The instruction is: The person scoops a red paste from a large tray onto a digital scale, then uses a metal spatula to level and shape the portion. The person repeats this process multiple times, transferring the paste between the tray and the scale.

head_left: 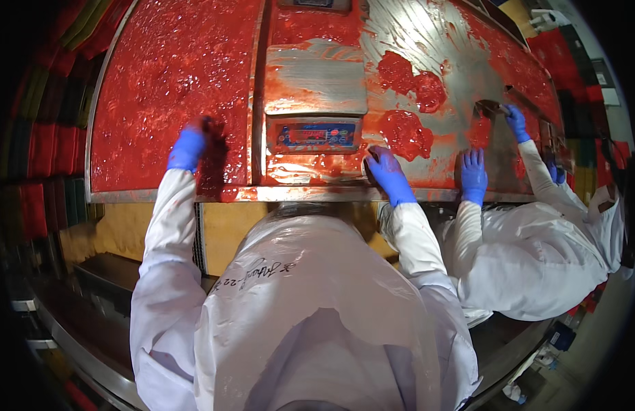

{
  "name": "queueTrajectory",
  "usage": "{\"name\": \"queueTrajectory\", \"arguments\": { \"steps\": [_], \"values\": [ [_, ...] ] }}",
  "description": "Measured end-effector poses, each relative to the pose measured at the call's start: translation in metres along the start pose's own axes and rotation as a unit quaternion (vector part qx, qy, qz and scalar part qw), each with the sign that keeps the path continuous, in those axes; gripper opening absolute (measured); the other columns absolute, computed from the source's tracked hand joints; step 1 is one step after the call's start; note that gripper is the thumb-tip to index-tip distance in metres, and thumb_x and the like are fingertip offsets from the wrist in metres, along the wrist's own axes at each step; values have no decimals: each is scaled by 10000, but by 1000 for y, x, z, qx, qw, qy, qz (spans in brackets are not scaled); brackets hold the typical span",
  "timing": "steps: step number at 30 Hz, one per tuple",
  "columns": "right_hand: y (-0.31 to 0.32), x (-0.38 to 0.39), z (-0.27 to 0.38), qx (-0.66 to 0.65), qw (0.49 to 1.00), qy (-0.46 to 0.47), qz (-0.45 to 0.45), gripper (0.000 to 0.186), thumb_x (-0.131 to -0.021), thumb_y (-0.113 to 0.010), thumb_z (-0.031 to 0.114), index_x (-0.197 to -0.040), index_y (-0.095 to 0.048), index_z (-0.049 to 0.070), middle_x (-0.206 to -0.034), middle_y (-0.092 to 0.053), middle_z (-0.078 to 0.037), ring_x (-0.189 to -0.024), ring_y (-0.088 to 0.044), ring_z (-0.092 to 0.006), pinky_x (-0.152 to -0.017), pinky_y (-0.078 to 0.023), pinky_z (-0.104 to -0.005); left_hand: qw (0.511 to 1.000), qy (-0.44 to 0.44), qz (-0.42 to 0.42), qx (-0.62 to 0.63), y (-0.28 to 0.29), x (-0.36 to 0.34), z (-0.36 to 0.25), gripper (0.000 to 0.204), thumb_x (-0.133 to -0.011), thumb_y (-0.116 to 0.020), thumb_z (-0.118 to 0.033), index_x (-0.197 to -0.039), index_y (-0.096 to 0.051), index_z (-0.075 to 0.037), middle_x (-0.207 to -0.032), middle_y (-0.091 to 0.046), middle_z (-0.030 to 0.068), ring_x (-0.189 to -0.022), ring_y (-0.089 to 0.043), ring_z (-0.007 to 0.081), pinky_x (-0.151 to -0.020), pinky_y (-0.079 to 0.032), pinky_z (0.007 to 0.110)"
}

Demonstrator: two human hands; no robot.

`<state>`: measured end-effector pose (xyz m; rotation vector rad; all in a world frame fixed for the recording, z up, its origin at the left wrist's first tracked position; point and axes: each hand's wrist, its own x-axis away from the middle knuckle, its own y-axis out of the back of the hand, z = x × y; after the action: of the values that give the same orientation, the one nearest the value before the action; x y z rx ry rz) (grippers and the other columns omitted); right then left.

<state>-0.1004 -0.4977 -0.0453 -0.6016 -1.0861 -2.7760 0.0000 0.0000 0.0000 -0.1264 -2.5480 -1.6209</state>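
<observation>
My left hand [188,146], in a blue glove, reaches over the left bay of a steel table. A wet, glossy red pulpy mass [173,82] fills that bay. The fingertips look dark and smeared with red; whether they grip anything is hidden. My right hand [389,175], also gloved in blue, rests by the table's near edge with its fingers extended and nothing visible in it. Between my hands stands a bench scale [316,75] with a red-smeared metal plate and a lit display panel [316,135]. Flattened red clumps [405,133] lie just beyond my right hand.
At my right a co-worker's gloved hand [473,177] lies at the table edge; their other hand [516,123] holds a dark-looking tool by its handle. A second scale [314,4] shows at the far edge. Stacked coloured crates [50,147] stand beyond the left side.
</observation>
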Motion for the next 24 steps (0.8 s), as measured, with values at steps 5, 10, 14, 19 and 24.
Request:
{"name": "queueTrajectory", "arguments": {
  "steps": [5, 10, 14, 19, 24],
  "values": [
    [-11, 19, -29, 247, 928, 231, -157, 432, -834, -602, 224, -1200, -513, 12, -1252, -524, -204, -1129, -527, -353, -943, -441, -407, 997, -34, -57, -31, 6, -32, 73, 312, -875, -589, -293, -1124, -590, -104, -952, -658, 197, -873, -645, 356, -727, -511, 406],
    [-5, 75, -16, 198, 965, 82, -152, 392, -841, -601, 218, -1167, -528, 14, -1241, -526, -212, -1127, -527, -348, -950, -441, -392, 979, -19, -66, 193, 47, -59, 62, 231, -938, -526, -215, -1100, -574, -57, -877, -638, 78, -771, -608, 144, -664, -507, 296],
    [-9, 66, -7, 180, 966, 103, -153, 327, -841, -590, 201, -1104, -547, 11, -1160, -556, -212, -1069, -551, -352, -905, -466, -397, 984, -45, -138, 108, 40, -65, 132, 305, -849, -579, -90, -1148, -562, -28, -963, -631, 112, -866, -607, 187, -733, -514, 319],
    [-10, 50, -27, 337, 906, 183, -177, 170, -792, -573, 140, -914, -567, 21, -939, -577, -179, -863, -576, -358, -744, -493, -424, 971, -26, 194, 138, -49, -2, -2, 546, -743, -668, -100, -1253, -493, -16, -1148, -565, 203, -1027, -573, 300, -865, -483, 358],
    [-1, 37, -6, 292, 927, 225, -63, 183, -721, -557, 181, -797, -610, 23, -835, -591, -168, -758, -582, -317, -688, -489, -424, 950, 50, 234, 200, -49, 11, 9, 490, -692, -729, -136, -1144, -561, -54, -890, -638, 150, -850, -620, 241, -749, -515, 343]
  ]
}}
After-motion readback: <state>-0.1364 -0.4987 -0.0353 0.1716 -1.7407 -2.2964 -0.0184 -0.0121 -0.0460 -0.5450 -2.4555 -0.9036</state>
